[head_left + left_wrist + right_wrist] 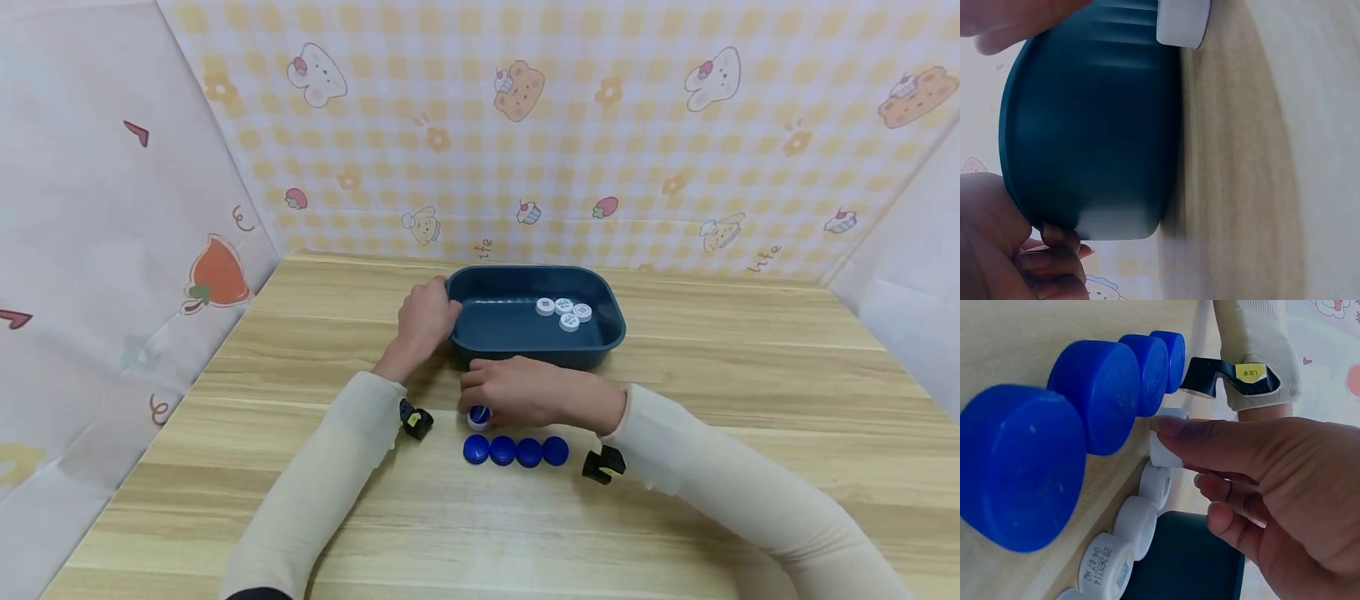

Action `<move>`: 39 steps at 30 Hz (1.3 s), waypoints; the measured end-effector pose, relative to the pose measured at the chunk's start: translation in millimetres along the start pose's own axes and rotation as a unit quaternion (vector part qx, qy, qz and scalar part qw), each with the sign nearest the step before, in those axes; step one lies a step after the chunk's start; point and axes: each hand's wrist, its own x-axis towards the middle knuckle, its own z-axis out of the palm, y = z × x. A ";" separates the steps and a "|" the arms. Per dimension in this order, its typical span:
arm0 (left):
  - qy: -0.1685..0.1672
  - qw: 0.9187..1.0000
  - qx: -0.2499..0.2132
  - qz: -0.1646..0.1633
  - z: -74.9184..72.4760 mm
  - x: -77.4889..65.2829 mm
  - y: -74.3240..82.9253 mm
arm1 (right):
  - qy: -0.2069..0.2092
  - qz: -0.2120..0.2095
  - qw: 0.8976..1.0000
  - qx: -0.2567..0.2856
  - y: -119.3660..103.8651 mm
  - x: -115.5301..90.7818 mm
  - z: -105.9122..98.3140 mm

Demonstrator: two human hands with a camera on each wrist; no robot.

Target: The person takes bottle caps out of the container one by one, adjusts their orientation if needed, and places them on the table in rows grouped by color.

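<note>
My left hand point(429, 315) grips the left end of a dark teal tub point(491, 329), with curled fingers at its rim point(1004, 144). In front of the tub, my right hand point(517, 392) pinches a white bottle cap point(1165, 449) between thumb and fingers. From the head view this cap point(478, 417) shows a blue face. Just nearer the body lies a row of several blue bottle caps point(502, 451). Between that row and the tub, the right wrist view shows several white bottle caps point(1136, 526) in a line, hidden by the right hand in the head view.
Inside the tub, several white caps point(564, 307) with printed tops lie toward the right. The wooden table point(375, 533) ends at a yellow checked backdrop point(450, 125) behind the tub. Black wrist cameras point(417, 421) hang below both cream sleeves point(330, 467).
</note>
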 end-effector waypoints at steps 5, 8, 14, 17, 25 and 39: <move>0.000 1.000 -0.001 -0.001 -0.1 -0.1 0.1 | -0.001 -0.006 1.000 -0.004 -0.1 0.9 3.8; 0.001 1.000 -0.002 -0.001 0.0 0.3 0.0 | -0.001 -0.005 1.000 -0.007 -0.5 1.6 4.7; 0.001 1.000 -0.001 -0.002 -0.6 0.0 0.2 | -0.001 0.003 1.000 0.004 -1.6 0.5 3.9; 0.001 1.000 0.002 -0.002 -1.1 -0.1 0.1 | 0.004 0.002 1.000 0.017 -1.7 -1.0 3.6; 0.004 1.000 0.011 0.003 -1.9 0.6 -1.4 | 0.065 -0.008 0.998 0.017 6.6 -11.3 -15.0; 0.003 1.000 0.008 0.000 0.3 2.3 -0.4 | 0.198 0.220 0.954 0.047 99.2 -51.1 -32.9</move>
